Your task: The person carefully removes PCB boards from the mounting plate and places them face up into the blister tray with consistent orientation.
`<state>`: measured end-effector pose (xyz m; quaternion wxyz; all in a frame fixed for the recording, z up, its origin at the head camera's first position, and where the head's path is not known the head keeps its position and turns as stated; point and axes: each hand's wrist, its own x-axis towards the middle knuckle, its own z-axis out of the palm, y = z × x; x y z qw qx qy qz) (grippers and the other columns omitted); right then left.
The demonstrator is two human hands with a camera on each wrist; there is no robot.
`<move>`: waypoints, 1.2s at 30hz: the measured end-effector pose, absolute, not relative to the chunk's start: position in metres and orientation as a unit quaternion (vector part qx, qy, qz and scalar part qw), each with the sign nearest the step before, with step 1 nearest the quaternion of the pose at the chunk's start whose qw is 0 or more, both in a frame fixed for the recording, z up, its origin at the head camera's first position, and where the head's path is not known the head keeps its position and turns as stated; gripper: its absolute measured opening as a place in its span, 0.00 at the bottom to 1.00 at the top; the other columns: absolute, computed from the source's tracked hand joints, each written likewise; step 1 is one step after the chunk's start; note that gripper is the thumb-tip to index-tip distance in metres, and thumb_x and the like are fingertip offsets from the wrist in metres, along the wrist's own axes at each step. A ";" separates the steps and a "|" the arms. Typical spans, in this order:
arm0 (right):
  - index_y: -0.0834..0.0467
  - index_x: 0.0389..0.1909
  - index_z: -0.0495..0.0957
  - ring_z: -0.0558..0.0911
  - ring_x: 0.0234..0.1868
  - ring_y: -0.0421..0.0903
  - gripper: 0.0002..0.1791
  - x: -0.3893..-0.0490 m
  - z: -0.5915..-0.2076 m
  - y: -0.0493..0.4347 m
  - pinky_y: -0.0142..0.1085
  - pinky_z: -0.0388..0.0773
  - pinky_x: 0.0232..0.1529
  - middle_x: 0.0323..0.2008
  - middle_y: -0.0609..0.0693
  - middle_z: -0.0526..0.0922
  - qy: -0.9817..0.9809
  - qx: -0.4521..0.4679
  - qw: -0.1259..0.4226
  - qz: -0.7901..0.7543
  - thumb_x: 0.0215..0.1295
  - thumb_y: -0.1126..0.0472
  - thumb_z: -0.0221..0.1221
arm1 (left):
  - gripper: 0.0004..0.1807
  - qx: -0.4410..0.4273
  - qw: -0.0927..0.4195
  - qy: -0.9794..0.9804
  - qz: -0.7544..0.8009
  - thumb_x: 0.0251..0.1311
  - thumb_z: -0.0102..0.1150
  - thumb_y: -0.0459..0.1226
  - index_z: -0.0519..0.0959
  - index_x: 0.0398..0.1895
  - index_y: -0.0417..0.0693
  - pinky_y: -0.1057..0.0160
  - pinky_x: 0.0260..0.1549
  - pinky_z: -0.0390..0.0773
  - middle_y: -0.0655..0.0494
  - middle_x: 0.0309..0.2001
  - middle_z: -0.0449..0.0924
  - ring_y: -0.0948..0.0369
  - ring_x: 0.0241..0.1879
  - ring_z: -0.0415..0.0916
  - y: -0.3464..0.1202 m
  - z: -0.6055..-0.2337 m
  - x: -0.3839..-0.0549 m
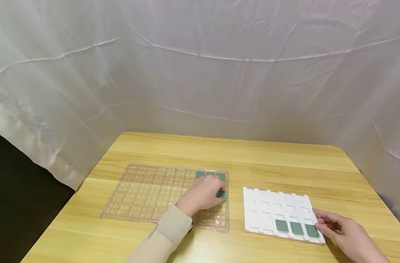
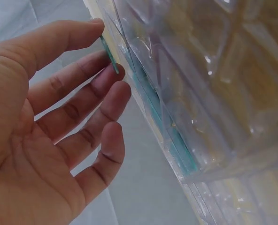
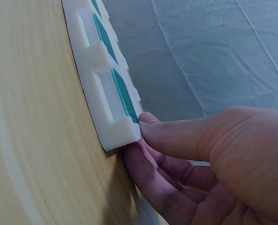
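Note:
Over the right part of a clear plastic compartment tray, my left hand pinches a thin green square chip between thumb and fingers. The left wrist view shows this chip edge-on, just off the tray. Other green chips sit in the tray's far right pockets, partly hidden by the hand. My right hand grips the right edge of a white slotted tray, thumb on top and fingers at its side and below. Three green chips lie in the white tray's near row, towards the right.
Both trays lie on a wooden table, the clear one left of the white one, with a strip of tabletop between them. A pale hanging cloth encloses the back and sides.

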<state>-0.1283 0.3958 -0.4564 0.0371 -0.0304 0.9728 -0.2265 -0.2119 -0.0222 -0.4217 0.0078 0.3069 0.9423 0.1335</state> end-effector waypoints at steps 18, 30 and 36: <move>0.66 0.69 0.78 0.74 0.36 0.22 0.30 -0.129 -0.460 0.398 0.26 0.77 0.38 0.45 0.46 0.90 0.972 -0.030 0.039 -0.228 0.76 0.51 0.66 | 0.09 0.283 0.019 0.953 0.110 0.61 0.79 0.41 0.85 0.30 0.57 0.71 0.23 0.70 0.68 0.27 0.77 0.69 0.26 0.67 -0.021 -0.421 -0.207; 0.63 0.68 0.80 0.75 0.35 0.22 0.28 -0.127 -0.463 0.400 0.27 0.77 0.38 0.40 0.40 0.88 0.973 -0.043 0.017 -0.225 0.74 0.53 0.68 | 0.17 0.284 0.016 0.953 0.109 0.62 0.78 0.41 0.76 0.23 0.59 0.71 0.22 0.66 0.67 0.24 0.72 0.69 0.24 0.64 -0.019 -0.422 -0.206; 0.63 0.68 0.80 0.75 0.35 0.22 0.27 -0.128 -0.464 0.400 0.27 0.77 0.38 0.39 0.40 0.88 0.973 -0.044 0.015 -0.226 0.74 0.53 0.68 | 0.17 0.286 0.008 0.953 0.104 0.62 0.78 0.41 0.76 0.23 0.58 0.71 0.21 0.64 0.66 0.24 0.71 0.69 0.24 0.63 -0.020 -0.421 -0.207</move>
